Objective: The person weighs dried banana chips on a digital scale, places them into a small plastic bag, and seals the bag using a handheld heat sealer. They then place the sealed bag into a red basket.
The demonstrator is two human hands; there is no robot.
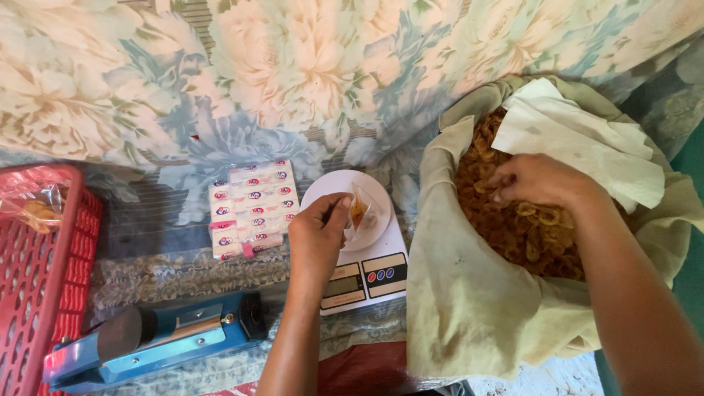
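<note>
In the head view, two bare hands were at work over a floral-patterned cloth surface (308, 81) in cream and blue. The left hand (317, 238) pinched the top of one small clear plastic bag (358, 214) with a little amber snack at its bottom, holding it over the round white pan of one white digital kitchen scale (367, 273); whether the bag rested on the pan could not be told. The right hand (539, 180) reached into one large pale green cloth sack (469, 308), its fingers curled together on the heap of golden-brown curled fried snacks (524, 231) inside, too many to count; what it gripped, if anything, could not be told. One sheet of crumpled white paper (579, 139) lay over the sack's far rim, just behind that hand. One flat stack of small clear bags with red and blue printed labels (253, 209) lay just left of the scale, touching or nearly touching its pan. One blue heat sealer with a dark handle (158, 341) sat at the near edge, close beside the left forearm. One red plastic mesh basket (55, 293) stood at the left edge, cut off by the frame, with filled clear bags in it. The sack's folded rim pressed against the scale's right side, so open cloth remained mainly beyond the scale and between the basket and the label stack.
</note>
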